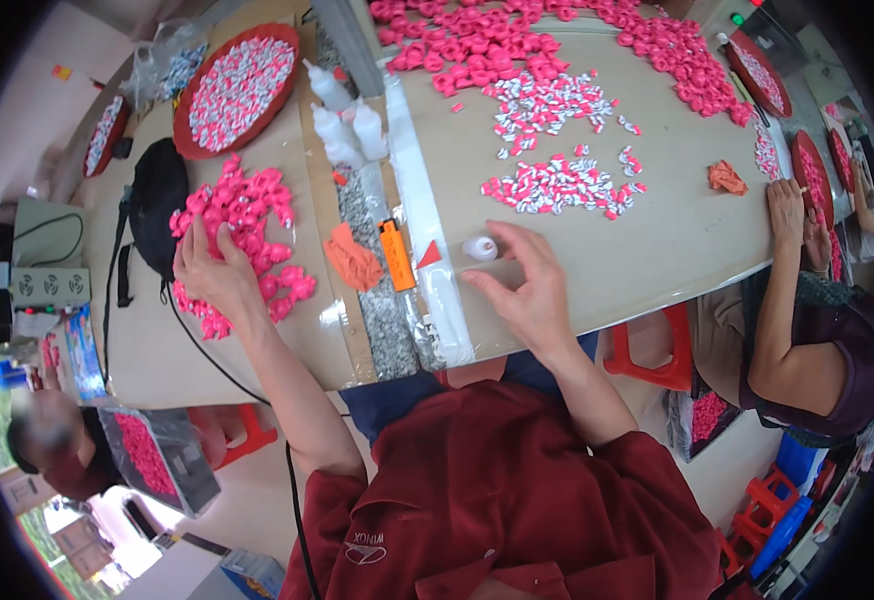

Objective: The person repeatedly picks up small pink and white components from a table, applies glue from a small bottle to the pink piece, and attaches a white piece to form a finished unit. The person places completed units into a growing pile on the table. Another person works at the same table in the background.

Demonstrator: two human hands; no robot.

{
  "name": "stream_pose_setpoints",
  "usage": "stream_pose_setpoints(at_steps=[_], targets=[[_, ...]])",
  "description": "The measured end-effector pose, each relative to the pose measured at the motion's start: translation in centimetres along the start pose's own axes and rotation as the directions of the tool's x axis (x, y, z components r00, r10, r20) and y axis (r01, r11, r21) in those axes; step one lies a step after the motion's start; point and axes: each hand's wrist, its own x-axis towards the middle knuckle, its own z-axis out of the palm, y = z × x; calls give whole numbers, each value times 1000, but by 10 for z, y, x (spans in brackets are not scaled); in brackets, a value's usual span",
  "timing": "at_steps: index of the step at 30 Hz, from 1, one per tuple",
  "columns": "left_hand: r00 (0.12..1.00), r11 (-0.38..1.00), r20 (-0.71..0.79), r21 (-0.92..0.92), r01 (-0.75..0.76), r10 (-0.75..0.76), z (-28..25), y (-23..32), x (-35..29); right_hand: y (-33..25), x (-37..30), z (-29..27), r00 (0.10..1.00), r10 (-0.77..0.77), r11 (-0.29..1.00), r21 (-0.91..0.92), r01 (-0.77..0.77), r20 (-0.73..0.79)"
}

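Note:
My left hand [219,272] reaches over a heap of glossy pink moulded pieces [247,200] on the left of the table. Its fingers are spread and touch the heap's near side; I see nothing gripped. My right hand [532,285] is open near the table's front edge, thumb and forefinger apart on either side of a small white squeeze bottle [480,248] seen from its tip. Whether the fingers touch the bottle, I cannot tell. Between my hands lie an orange lighter [397,255] and a crumpled orange cloth [353,258]. Beyond the right hand are small pink-and-white striped pieces [562,185].
Several white squeeze bottles [337,130] stand behind the granite strip [384,325]. A red round tray [292,75] of striped pieces and a black bag [159,200] sit at left. More pink pieces [477,45] cover the far table. A co-worker's hand [785,210] rests at right.

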Motion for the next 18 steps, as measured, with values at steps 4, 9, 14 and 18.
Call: stream_pose_setpoints(at_steps=[4,9,14,18], targets=[[973,983,-143,-14,-184,180,-6,61,3,13,1,0,999,-32,999,16,32,-36],[888,667,381,-736,121,259,-2,186,-20,14,0,-1,993,-47,993,99,58,-109],[932,859,252,-501,-104,259,79,251,-13,14,0,-5,987,-39,987,148,63,-157],[853,917,489,-397,33,182,98,254,-3,13,-2,-5,984,-21,970,235,63,-178]])
